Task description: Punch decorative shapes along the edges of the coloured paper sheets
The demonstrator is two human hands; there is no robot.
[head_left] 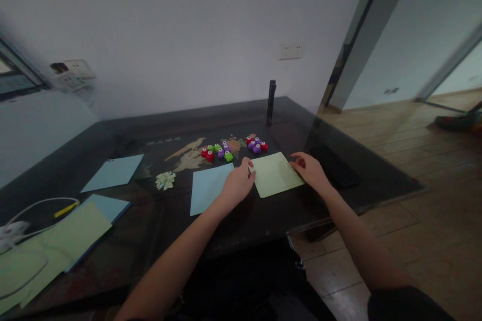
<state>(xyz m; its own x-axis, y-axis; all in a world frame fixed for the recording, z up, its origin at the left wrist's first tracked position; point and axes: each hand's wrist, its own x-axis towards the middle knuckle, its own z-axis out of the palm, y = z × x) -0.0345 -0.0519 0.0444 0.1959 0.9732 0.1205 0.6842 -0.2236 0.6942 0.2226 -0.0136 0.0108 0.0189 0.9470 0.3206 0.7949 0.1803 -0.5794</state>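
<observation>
Pale green paper sheet lies flat on the dark table, held between both hands. At its nine o'clock edge the left hand pinches the corner with curled fingers. At its three o'clock edge the right hand rests with fingers spread loose on the paper, grasping nothing. Touching the left hand at nine o'clock lies a light blue sheet. At twelve o'clock from the green sheet, near it, sit small coloured punches in red, green and purple. Paper scraps lie further toward nine o'clock.
</observation>
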